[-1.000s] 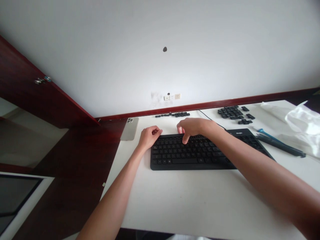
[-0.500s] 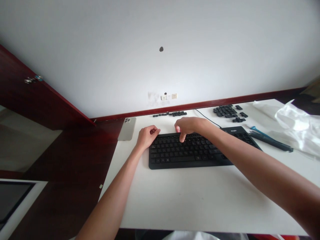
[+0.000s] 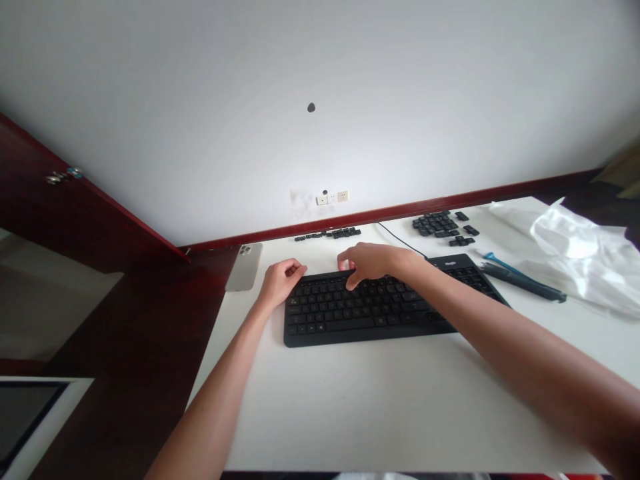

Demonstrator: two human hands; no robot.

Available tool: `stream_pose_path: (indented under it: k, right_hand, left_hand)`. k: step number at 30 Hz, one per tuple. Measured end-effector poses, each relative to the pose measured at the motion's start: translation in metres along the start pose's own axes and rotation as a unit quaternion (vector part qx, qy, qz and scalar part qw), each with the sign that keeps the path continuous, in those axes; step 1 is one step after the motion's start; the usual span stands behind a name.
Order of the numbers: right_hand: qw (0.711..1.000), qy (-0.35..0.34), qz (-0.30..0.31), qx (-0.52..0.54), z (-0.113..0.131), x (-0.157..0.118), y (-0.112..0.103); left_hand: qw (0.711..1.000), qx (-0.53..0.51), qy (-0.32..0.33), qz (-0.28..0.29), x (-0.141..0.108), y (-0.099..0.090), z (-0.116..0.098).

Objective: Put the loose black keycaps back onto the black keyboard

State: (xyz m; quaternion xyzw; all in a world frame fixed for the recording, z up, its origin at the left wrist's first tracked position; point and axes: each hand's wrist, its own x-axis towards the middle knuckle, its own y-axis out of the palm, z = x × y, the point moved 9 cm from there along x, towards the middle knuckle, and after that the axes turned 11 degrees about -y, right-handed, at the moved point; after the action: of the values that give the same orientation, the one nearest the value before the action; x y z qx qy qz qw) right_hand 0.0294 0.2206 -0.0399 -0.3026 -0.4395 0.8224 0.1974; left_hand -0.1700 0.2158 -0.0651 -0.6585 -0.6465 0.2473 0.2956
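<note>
Desk: white desk (image 3: 350, 413), front edge well back from the keyboard, dark wooden shelf beyond its left edge!
Keyboard: black keyboard (image 3: 360, 310), right under both hands.
Left hand (image 3: 281, 280): loosely curled, fingertips right at the top-left corner.
Right hand (image 3: 367, 262): fingers spread, dropping onto the top rows; pinching anything? Cannot tell.
Beyond: smartphone (image 3: 243, 267) left, loose keycaps (image 3: 435, 223) ahead, blue-handled tool (image 3: 523, 281) and plastic bag (image 3: 575, 247) right.

Lot: one smartphone (image 3: 243, 268), face down, triple-lens back, at the edge of the white desk (image 3: 400, 420); crumpled white plastic sheeting (image 3: 575, 250); one black stick-like tool with blue fitting (image 3: 523, 283); white wall sockets (image 3: 333, 198); dark red wooden cabinet (image 3: 65, 200).
</note>
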Motion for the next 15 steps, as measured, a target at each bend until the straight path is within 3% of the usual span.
stream_pose_path:
  k: [4, 10, 15]
  right_hand:
    - [1.000, -0.014, -0.006, -0.017, -0.009, -0.003, -0.009]
    - [0.989, 0.086, -0.045, -0.110, -0.046, -0.008, -0.023]
    - [0.993, 0.056, -0.048, -0.092, -0.047, 0.002, -0.015]
  left_hand:
    - [1.000, -0.006, 0.001, 0.001, 0.000, 0.000, 0.000]
    - [1.000, -0.009, 0.008, 0.008, 0.000, 0.001, 0.001]
    - [1.000, -0.007, 0.009, 0.006, 0.000, 0.002, 0.003]
